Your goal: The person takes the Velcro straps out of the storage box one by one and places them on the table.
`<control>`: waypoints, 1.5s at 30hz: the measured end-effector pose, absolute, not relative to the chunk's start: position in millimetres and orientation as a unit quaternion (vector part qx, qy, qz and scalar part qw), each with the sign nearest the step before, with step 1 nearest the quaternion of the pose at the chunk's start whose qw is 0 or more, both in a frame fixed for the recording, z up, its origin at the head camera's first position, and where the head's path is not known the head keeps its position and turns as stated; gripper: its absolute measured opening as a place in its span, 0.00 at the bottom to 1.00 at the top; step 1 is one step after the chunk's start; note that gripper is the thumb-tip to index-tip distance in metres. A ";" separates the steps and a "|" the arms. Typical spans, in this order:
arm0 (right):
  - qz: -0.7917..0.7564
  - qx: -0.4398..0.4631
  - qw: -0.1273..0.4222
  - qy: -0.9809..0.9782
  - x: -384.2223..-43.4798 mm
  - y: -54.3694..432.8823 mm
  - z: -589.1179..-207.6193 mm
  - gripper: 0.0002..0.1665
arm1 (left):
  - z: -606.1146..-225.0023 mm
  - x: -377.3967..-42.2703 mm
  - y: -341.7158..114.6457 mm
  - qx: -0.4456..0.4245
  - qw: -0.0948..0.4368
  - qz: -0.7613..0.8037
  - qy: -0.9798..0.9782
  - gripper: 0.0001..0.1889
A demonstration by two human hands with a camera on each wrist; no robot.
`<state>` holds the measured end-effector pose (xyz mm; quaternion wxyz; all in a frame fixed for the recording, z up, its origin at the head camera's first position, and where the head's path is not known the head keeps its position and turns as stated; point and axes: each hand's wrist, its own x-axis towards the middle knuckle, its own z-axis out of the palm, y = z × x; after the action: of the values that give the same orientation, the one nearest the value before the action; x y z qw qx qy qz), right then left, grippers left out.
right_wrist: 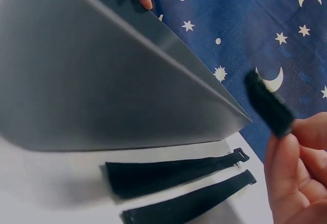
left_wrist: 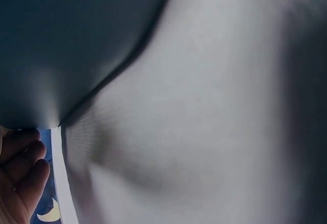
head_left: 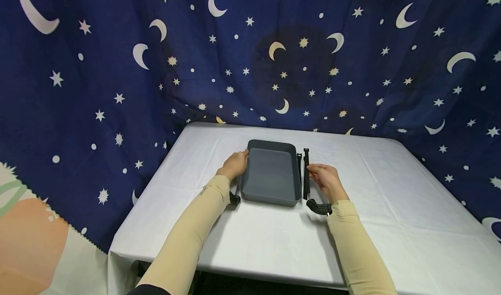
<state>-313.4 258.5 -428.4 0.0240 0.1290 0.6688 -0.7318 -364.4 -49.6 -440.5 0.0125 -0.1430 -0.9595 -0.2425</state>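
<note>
A grey rectangular tray (head_left: 271,173) with rounded corners and low walls lies on the white-covered table. My left hand (head_left: 235,164) grips its left wall, with a thumb at the rim in the right wrist view and other fingers (left_wrist: 30,183) against the outside. To the right of the tray, my right hand (head_left: 325,180) pinches one end of a black strap (right_wrist: 270,105) between thumb and fingertip. Two more black straps, a nearer one (right_wrist: 191,203) and one along the tray wall (right_wrist: 163,175), lie flat with small buckles at their far ends.
The white tablecloth (head_left: 391,190) spreads on both sides of the tray, with the table's front edge below the forearms. Behind it hangs a dark blue curtain (head_left: 250,60) with moons and stars. Black wrist-camera mounts (head_left: 318,207) sit under both wrists, close over the cloth.
</note>
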 end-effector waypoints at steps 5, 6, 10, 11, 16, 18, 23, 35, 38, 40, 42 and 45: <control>-0.726 0.129 0.022 0.675 -312.5 261.4 -430.0 0.25 | -439.0 -362.9 -49.6 -0.141 0.010 -0.247 -0.959 0.24; -0.724 0.130 0.022 0.677 -312.2 262.2 -430.3 0.25 | -438.4 -362.2 -49.6 -0.140 0.009 -0.249 -0.958 0.24; -0.720 0.130 0.021 0.682 -310.7 265.2 -431.0 0.28 | -437.8 -361.4 -49.5 -0.138 0.006 -0.246 -0.959 0.24; -0.720 0.129 0.020 0.682 -310.5 265.9 -431.3 0.28 | -437.6 -361.2 -49.6 -0.138 0.005 -0.246 -0.959 0.24; -0.718 0.127 0.018 0.684 -310.0 267.8 -432.2 0.25 | -436.3 -360.0 -49.6 -0.134 0.002 -0.250 -0.959 0.25; -0.720 0.128 0.016 0.682 -309.7 268.4 -432.4 0.22 | -436.0 -359.5 -49.6 -0.134 0.002 -0.249 -0.959 0.25; -0.714 0.131 0.011 0.688 -309.5 270.8 -433.4 0.13 | -435.9 -359.6 -50.0 -0.136 0.006 -0.245 -0.960 0.25; -0.704 0.142 0.009 0.696 -309.9 274.5 -439.7 0.20 | -437.2 -361.0 -49.9 -0.137 0.004 -0.248 -0.959 0.25; -0.698 0.142 0.007 0.701 -309.6 275.6 -440.6 0.23 | -437.2 -360.9 -50.0 -0.137 0.004 -0.248 -0.959 0.25; -0.700 0.143 0.005 0.700 -309.4 276.4 -441.1 0.24 | -437.3 -360.9 -50.1 -0.136 0.003 -0.248 -0.959 0.25; -0.700 0.145 0.002 0.700 -309.0 276.8 -441.5 0.25 | -437.2 -360.8 -50.2 -0.135 0.002 -0.248 -0.959 0.25; -0.701 0.147 -0.003 0.698 -308.9 277.2 -442.4 0.23 | -437.2 -360.8 -50.3 -0.134 0.002 -0.246 -0.960 0.25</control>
<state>-308.9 277.2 -442.4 -0.0026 0.1468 0.6984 -0.7005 -360.8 -50.3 -437.2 0.0018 -0.1338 -0.9599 -0.2462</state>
